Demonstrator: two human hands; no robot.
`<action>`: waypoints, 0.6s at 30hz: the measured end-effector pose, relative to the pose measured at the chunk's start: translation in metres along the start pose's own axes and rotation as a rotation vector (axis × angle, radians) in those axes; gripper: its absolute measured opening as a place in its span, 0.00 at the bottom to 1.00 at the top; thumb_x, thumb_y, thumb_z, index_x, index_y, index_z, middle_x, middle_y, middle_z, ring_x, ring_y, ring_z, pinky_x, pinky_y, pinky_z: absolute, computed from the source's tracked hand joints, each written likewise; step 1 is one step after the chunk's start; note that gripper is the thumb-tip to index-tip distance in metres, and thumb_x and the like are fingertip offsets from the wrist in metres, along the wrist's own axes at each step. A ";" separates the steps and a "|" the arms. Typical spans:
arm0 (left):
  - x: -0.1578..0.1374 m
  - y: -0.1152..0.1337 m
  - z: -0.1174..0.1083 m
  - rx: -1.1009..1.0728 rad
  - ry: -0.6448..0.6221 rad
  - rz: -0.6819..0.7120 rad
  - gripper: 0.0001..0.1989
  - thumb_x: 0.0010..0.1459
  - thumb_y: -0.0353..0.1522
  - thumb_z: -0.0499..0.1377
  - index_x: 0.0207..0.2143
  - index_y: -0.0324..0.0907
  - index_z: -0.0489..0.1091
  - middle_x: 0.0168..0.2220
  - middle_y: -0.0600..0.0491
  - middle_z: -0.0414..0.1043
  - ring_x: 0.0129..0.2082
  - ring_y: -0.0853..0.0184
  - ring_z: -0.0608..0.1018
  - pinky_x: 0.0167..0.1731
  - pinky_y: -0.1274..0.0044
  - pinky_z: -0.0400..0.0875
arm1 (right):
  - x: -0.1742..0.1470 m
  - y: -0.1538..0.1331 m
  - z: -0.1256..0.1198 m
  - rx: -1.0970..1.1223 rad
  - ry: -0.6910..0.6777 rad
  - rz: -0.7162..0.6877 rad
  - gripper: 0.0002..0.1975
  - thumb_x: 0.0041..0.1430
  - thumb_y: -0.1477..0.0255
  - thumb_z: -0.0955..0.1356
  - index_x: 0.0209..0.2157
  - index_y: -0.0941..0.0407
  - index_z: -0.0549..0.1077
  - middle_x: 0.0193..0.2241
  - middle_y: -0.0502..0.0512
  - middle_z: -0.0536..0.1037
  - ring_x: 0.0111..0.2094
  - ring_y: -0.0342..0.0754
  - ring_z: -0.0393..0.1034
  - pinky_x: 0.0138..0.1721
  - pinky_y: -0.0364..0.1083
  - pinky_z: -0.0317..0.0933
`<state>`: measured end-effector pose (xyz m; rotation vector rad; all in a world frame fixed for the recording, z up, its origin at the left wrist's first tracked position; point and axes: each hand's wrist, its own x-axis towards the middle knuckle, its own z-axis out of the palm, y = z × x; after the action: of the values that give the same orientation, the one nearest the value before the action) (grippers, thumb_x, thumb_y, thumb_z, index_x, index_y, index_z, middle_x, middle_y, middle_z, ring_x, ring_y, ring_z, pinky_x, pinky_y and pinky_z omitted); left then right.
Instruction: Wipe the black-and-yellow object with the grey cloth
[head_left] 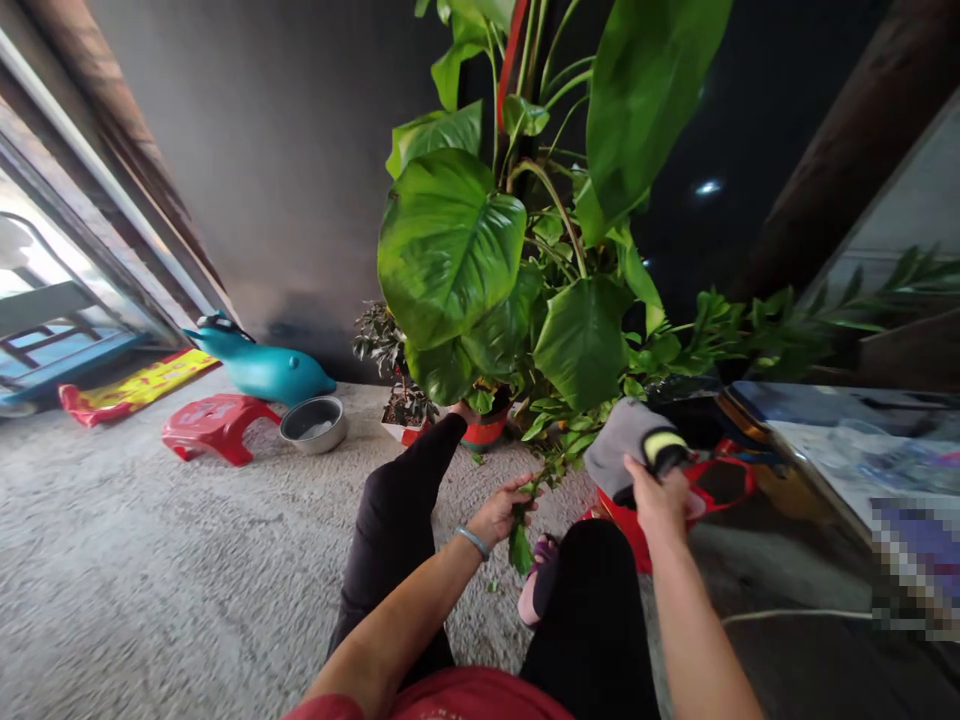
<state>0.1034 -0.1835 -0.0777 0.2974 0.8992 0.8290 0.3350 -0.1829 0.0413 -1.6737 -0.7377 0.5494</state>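
Low in front of my knees, my left hand [504, 512] pinches a trailing leafy stem [555, 465] whose tip hangs below the fingers. My right hand [661, 490] grips a bunched grey cloth [619, 445] with black and yellow parts, possibly a sock; its exact kind is unclear. The cloth is close to the plant's lower leaves. A large-leaved potted plant [454, 245] rises ahead of me from a red pot [484, 430], partly hidden by foliage. Beneath my right hand is a red plastic object [630, 525], mostly covered by my arm and knee.
To the left are a red stool [217, 425], a metal bowl [313, 425] and a teal animal-shaped toy [262, 370]. A smaller potted plant [405, 405] stands by the dark wall. A cluttered table [817, 440] borders the right side, with a pale cable [795, 614] below.
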 end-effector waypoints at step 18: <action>0.008 -0.004 -0.026 0.056 0.133 0.005 0.21 0.45 0.18 0.66 0.44 0.38 0.77 0.28 0.57 0.76 0.23 0.70 0.75 0.26 0.79 0.65 | 0.000 0.002 -0.003 -0.293 0.002 -0.182 0.20 0.42 0.55 0.73 0.31 0.57 0.81 0.31 0.69 0.85 0.43 0.70 0.79 0.43 0.57 0.71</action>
<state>0.0878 -0.1831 -0.0997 0.2956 1.0475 0.8367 0.3376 -0.1851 0.0396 -1.8502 -0.9949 0.3224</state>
